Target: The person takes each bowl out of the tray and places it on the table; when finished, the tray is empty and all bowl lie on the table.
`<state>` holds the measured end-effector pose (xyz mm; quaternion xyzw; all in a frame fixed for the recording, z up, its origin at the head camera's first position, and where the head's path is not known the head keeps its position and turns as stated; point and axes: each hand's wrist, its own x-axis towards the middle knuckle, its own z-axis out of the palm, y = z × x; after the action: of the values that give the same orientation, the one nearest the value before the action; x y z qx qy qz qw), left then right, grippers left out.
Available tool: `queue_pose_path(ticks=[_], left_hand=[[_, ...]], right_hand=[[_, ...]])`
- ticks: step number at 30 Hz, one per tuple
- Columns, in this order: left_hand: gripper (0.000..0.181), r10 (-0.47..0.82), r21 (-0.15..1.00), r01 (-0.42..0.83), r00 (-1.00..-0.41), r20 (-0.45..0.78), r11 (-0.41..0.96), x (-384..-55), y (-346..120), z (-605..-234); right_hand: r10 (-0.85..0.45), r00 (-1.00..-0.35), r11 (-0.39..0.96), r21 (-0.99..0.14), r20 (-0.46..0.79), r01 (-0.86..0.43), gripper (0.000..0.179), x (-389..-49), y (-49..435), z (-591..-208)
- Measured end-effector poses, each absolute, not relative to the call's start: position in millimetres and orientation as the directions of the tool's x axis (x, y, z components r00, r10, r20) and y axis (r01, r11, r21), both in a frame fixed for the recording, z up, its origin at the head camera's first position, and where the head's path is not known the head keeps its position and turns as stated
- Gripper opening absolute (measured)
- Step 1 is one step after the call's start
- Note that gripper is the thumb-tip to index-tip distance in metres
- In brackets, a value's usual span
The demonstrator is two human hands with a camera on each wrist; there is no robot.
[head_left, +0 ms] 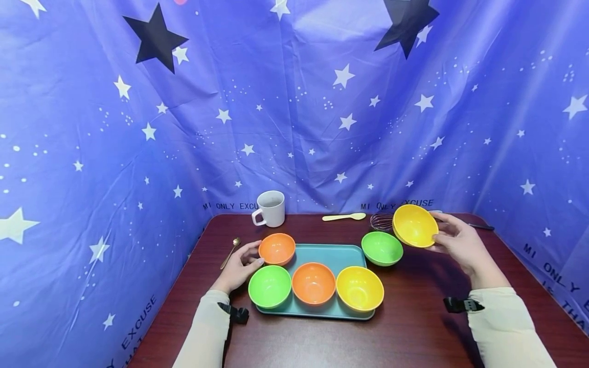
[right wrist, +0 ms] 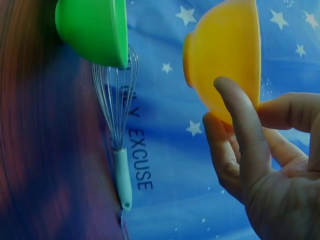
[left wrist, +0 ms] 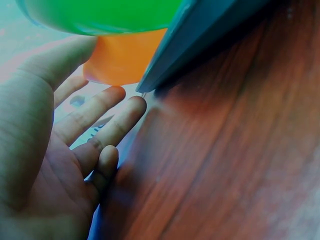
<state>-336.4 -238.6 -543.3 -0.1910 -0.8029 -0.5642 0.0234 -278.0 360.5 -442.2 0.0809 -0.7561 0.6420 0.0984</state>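
Observation:
Raised over the table's back right, a yellow bowl is pinched at its rim by my right hand. The right wrist view shows thumb and fingers on both sides of the yellow bowl's wall. My left hand is at the left side of an orange bowl, its loosely extended fingers right at the wall. That bowl sits at the back left corner of a teal tray. Along the tray's front stand a green bowl, another orange bowl and another yellow bowl.
Another green bowl stands right of the tray. Behind it lies a whisk with a pale handle. A white mug and a cream spoon are at the back edge. A small gold spoon lies at left. Starry cloth surrounds the table.

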Motion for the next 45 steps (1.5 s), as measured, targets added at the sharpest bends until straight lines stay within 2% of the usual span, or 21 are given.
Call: queue_pose_path(ticks=[6,15,25,34,45], left_hand=[[0.058,0.287,0.892,0.329,-0.927,0.243,0.310,-335,-238,-542],[0.058,0.290,0.891,0.339,-0.923,0.253,0.302,-336,-240,-542],[0.058,0.265,0.873,0.342,-0.929,0.259,0.347,-337,-237,-546],[0.057,0.276,0.886,0.337,-0.927,0.254,0.318,-318,-228,-519],[0.056,0.274,0.888,0.332,-0.929,0.249,0.318,-317,-228,-517]], right_hand=[[0.010,-0.975,0.271,-0.940,0.220,-0.209,0.066,-279,375,-450],[-0.027,-0.986,0.156,-0.973,0.165,-0.168,0.063,-281,392,-460],[-0.032,-0.994,0.107,-0.989,0.103,-0.106,0.059,-284,404,-474],[-0.030,-0.999,0.208,-0.978,0.022,-0.028,0.060,-286,408,-486],[-0.056,-0.998,0.260,-0.965,-0.039,0.023,0.061,-285,414,-497]])
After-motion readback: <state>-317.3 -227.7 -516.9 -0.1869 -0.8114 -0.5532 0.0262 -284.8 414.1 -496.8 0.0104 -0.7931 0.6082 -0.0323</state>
